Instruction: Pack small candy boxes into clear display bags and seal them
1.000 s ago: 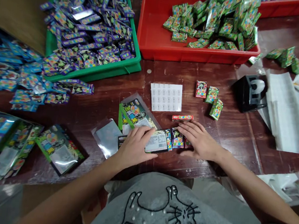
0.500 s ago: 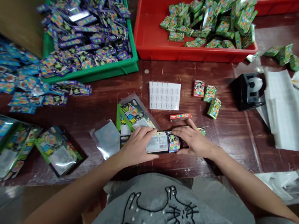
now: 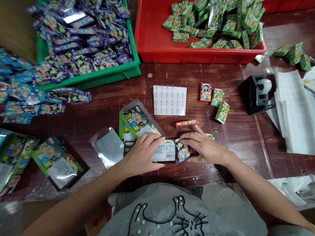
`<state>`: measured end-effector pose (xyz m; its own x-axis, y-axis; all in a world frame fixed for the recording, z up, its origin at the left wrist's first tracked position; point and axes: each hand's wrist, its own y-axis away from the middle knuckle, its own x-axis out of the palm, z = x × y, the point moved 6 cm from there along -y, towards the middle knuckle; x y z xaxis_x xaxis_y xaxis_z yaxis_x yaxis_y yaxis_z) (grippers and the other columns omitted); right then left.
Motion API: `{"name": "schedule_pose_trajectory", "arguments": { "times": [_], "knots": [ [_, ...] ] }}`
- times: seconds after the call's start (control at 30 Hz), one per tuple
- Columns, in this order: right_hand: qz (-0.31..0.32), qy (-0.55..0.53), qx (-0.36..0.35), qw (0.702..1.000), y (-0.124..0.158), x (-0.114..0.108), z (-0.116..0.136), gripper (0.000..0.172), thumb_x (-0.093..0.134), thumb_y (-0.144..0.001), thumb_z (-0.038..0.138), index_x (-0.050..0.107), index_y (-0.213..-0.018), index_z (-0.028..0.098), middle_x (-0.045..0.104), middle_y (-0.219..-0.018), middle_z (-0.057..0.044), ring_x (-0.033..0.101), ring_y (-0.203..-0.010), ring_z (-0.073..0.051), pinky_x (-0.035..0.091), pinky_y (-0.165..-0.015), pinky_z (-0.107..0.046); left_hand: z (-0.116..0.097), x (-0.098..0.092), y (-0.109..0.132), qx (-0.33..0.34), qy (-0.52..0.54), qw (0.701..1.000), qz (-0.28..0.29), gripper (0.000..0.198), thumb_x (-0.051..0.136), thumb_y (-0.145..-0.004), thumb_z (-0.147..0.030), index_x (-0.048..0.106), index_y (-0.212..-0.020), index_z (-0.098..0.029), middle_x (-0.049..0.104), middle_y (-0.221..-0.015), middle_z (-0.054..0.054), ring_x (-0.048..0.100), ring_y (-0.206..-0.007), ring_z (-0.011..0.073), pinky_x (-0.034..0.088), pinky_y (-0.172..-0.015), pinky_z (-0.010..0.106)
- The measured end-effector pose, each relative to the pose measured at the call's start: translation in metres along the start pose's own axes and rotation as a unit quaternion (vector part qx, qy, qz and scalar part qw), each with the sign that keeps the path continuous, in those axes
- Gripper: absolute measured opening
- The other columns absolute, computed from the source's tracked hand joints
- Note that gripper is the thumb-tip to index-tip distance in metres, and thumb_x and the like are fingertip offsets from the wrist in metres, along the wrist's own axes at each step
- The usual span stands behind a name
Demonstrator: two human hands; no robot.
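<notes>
A flat black printed packet (image 3: 165, 151) with a white barcode label lies on the table in front of me. My left hand (image 3: 144, 154) grips it near its middle, thumb along the near edge and fingers over the far edge. At the packet's right end my right hand (image 3: 199, 148) holds a small purple candy box (image 3: 182, 150) between thumb and fingers. This box is slightly tilted against the packet's end. Partly hidden under the right hand are more small boxes. Just beyond lies a small red box (image 3: 187, 123) on its side.
Black-and-green printed packets (image 3: 137, 119) and a clear plastic sleeve (image 3: 108, 146) lie left of my hands. Beyond are a sticker sheet (image 3: 169, 101), a green crate (image 3: 136, 69) of purple boxes, a red crate (image 3: 153, 52) of green boxes and a black tape dispenser (image 3: 257, 96).
The purple box has turned a little and its left edge now stands at an angle to the packet. Both hands keep nearly the same place; the whole view has shifted slightly.
</notes>
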<state>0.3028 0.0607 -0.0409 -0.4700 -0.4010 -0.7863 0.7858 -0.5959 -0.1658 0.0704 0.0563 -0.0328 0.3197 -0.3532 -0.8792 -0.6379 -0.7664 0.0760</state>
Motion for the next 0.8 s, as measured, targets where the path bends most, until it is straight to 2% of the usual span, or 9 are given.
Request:
{"name": "schedule_pose_trajectory", "arguments": {
  "times": [0.17,0.27,0.37,0.47,0.57,0.63,0.73,0.8],
  "knots": [
    [-0.056,0.017,0.03,0.998,0.001,-0.005,0.001,0.075,0.078,-0.093,0.055,0.056,-0.154,0.018,0.066,-0.142,-0.018,0.061,-0.138,-0.037,0.022,-0.131,-0.076,-0.003,0.003,0.001,-0.059,0.016,0.997,-0.037,0.089,0.094,-0.071,-0.042,0.054,-0.148,-0.021,0.061,-0.134,0.013,0.057,-0.125,0.0367,0.05,-0.113,0.057],
    [-0.077,0.036,0.052,0.995,0.003,-0.009,0.008,0.072,0.075,-0.094,0.057,0.056,-0.152,0.018,0.066,-0.142,-0.018,0.062,-0.137,-0.036,0.021,-0.132,-0.076,-0.007,0.004,0.003,-0.095,0.003,0.993,-0.077,0.089,0.093,-0.073,-0.042,0.052,-0.149,-0.02,0.06,-0.134,0.014,0.057,-0.127,0.0367,0.049,-0.114,0.057],
    [-0.074,0.041,0.056,0.995,0.006,-0.013,0.014,0.068,0.075,-0.096,0.054,0.057,-0.151,0.017,0.067,-0.142,-0.018,0.063,-0.137,-0.035,0.019,-0.133,-0.075,-0.013,0.003,0.004,-0.08,-0.019,0.993,-0.087,0.091,0.093,-0.075,-0.041,0.048,-0.151,-0.021,0.059,-0.137,0.014,0.056,-0.128,0.0364,0.048,-0.115,0.055],
    [-0.04,0.013,0.025,0.999,0.008,-0.011,0.019,0.076,0.078,-0.094,0.052,0.051,-0.157,0.019,0.066,-0.148,-0.018,0.063,-0.141,-0.033,0.021,-0.135,-0.07,-0.019,0.005,0.003,-0.033,-0.024,0.997,-0.068,0.092,0.092,-0.077,-0.043,0.046,-0.153,-0.02,0.059,-0.138,0.015,0.057,-0.127,0.0363,0.049,-0.114,0.055],
    [-0.049,0.006,0.038,0.998,0.01,-0.008,0.023,0.094,0.077,-0.093,0.059,0.036,-0.166,0.017,0.05,-0.166,-0.024,0.051,-0.155,-0.034,0.025,-0.135,-0.066,-0.019,0.004,0.003,-0.025,-0.024,0.997,-0.071,0.093,0.092,-0.076,-0.044,0.047,-0.153,-0.019,0.06,-0.138,0.016,0.058,-0.126,0.037,0.049,-0.112,0.054],
    [-0.062,0.027,0.064,0.996,0.013,-0.004,0.028,0.097,0.074,-0.091,0.068,0.039,-0.164,0.015,0.039,-0.173,-0.027,0.04,-0.162,-0.037,0.021,-0.134,-0.069,-0.018,0.003,0.003,-0.034,-0.028,0.996,-0.079,0.093,0.092,-0.075,-0.045,0.048,-0.153,-0.019,0.061,-0.137,0.015,0.058,-0.124,0.0374,0.049,-0.11,0.055],
    [-0.057,0.075,0.083,0.992,0.021,0.002,0.034,0.092,0.068,-0.09,0.077,0.05,-0.159,0.018,0.036,-0.175,-0.024,0.031,-0.165,-0.041,0.01,-0.133,-0.076,-0.018,0.005,0.0,-0.037,-0.033,0.996,-0.079,0.092,0.091,-0.075,-0.048,0.05,-0.152,-0.02,0.062,-0.137,0.015,0.059,-0.123,0.0381,0.049,-0.107,0.055],
    [-0.073,0.113,0.112,0.985,0.032,-0.002,0.026,0.102,0.066,-0.088,0.081,0.043,-0.164,0.018,0.031,-0.177,-0.025,0.025,-0.167,-0.043,0.005,-0.13,-0.08,-0.018,0.008,-0.002,-0.036,-0.042,0.996,-0.067,0.091,0.091,-0.074,-0.049,0.051,-0.151,-0.02,0.063,-0.138,0.016,0.058,-0.124,0.0391,0.048,-0.107,0.056]
  ]
}}
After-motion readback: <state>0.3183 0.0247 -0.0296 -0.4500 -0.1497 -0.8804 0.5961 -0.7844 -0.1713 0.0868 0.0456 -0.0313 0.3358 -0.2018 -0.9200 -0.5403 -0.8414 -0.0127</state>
